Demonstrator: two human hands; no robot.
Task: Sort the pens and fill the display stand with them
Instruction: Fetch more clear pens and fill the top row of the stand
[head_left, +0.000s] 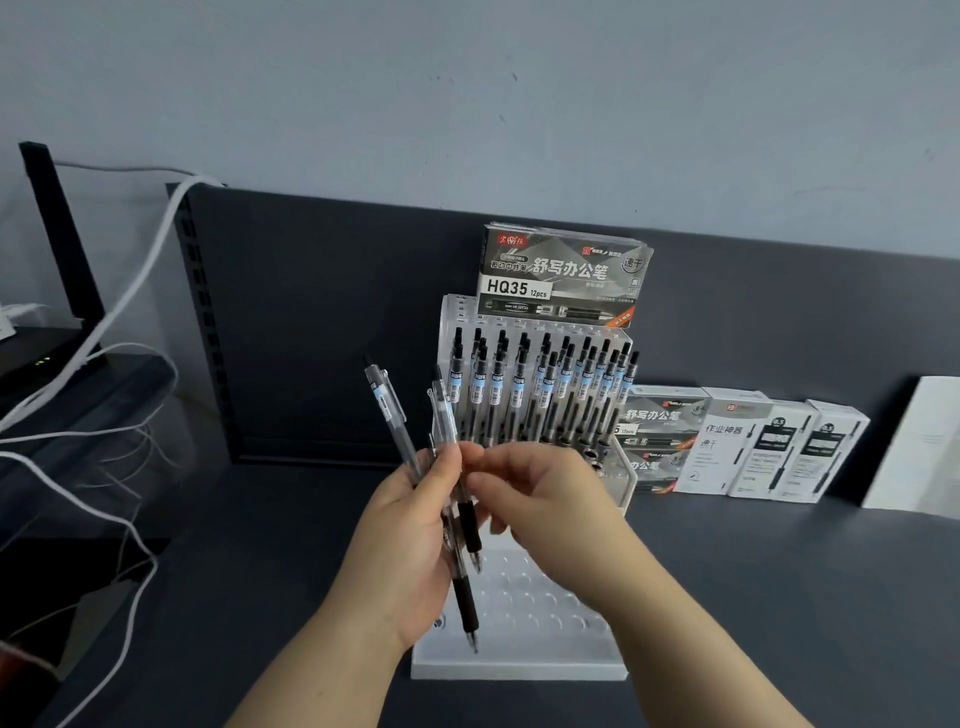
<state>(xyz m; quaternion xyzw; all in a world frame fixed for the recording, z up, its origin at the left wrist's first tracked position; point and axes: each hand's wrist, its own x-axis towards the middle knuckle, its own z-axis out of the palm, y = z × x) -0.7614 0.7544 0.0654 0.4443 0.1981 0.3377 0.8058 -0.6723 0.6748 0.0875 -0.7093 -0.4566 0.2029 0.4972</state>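
Observation:
A clear acrylic display stand (524, 644) sits on the dark table; its upper rows hold several black pens (540, 384) standing upright, and its lower holes are bare. My left hand (410, 545) grips a small bunch of clear pens with black grips (447, 467), tips pointing down over the stand. My right hand (545, 499) is beside it, fingertips pinching one pen of the bunch near its middle.
A grey HQ35 pen box (563, 273) stands behind the stand's top. More pen boxes (743, 447) and a white box (919, 447) lean on the dark back panel to the right. White cables (104, 332) and black devices crowd the left side.

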